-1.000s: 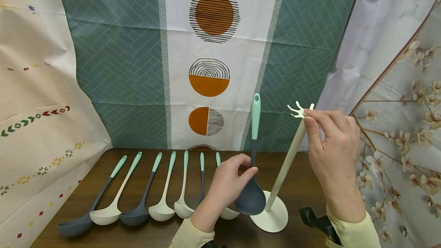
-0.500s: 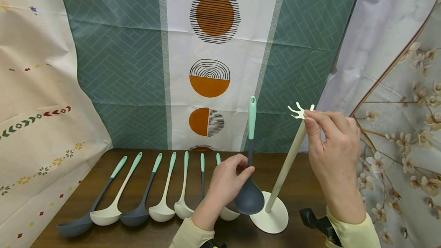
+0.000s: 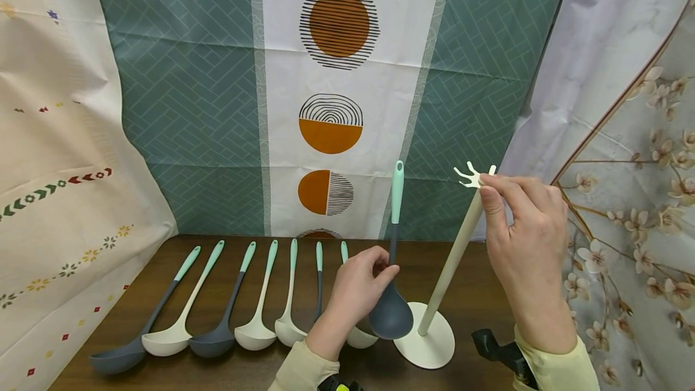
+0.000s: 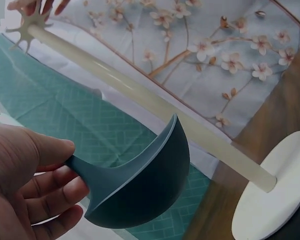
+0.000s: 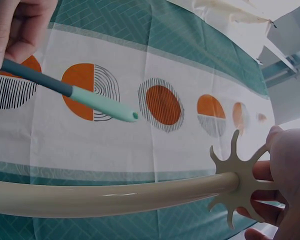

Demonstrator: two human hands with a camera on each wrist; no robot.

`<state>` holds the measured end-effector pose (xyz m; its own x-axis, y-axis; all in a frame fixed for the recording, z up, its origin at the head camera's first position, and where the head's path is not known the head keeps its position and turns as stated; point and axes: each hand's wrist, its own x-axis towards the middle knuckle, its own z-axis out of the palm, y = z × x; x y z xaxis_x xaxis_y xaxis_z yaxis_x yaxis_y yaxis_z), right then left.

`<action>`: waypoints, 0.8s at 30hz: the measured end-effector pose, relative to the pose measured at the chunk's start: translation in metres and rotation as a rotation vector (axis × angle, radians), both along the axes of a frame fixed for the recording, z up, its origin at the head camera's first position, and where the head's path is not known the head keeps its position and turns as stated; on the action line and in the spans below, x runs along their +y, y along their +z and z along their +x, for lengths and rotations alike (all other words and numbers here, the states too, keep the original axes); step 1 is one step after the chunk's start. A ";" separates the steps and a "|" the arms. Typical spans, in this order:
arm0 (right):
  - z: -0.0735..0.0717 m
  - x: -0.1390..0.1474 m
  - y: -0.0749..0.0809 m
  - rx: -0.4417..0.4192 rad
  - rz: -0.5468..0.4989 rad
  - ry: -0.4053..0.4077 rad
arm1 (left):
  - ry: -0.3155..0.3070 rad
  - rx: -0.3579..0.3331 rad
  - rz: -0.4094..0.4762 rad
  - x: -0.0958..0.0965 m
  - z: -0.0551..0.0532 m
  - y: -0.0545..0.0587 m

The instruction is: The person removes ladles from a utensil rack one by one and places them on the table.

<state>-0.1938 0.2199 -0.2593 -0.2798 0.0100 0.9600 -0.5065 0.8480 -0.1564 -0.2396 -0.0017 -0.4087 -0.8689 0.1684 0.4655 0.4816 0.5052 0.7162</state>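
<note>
A dark grey ladle [image 3: 391, 317] with a mint-green handle stands upright in the air, pinched low on its shaft by my left hand [image 3: 355, 294]. In the left wrist view the thumb and fingers meet just above the ladle's bowl [image 4: 145, 185]. To its right is a cream utensil stand [image 3: 450, 264], with a round base and a ring of curved hooks [image 5: 235, 175] on top. My right hand [image 3: 523, 228] grips the hooks at the stand's top. The ladle's bowl overlaps the edge of the stand's base in the head view. Its handle [image 5: 102, 105] is left of the pole.
Several more ladles lie in a row on the brown wooden table [image 3: 152, 258], grey ones such as this ladle [image 3: 214, 340] and cream ones such as this ladle [image 3: 255, 333]. My left forearm partly covers the nearest ones. A patterned curtain [image 3: 190, 107] hangs behind the table.
My left hand has shifted the ladle slightly left, and its handle tip is lower than before. My right hand has stayed on the stand's top.
</note>
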 end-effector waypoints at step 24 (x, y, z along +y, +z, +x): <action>-0.001 0.000 -0.001 0.013 -0.005 0.004 | 0.041 -0.060 -0.040 0.005 -0.015 -0.025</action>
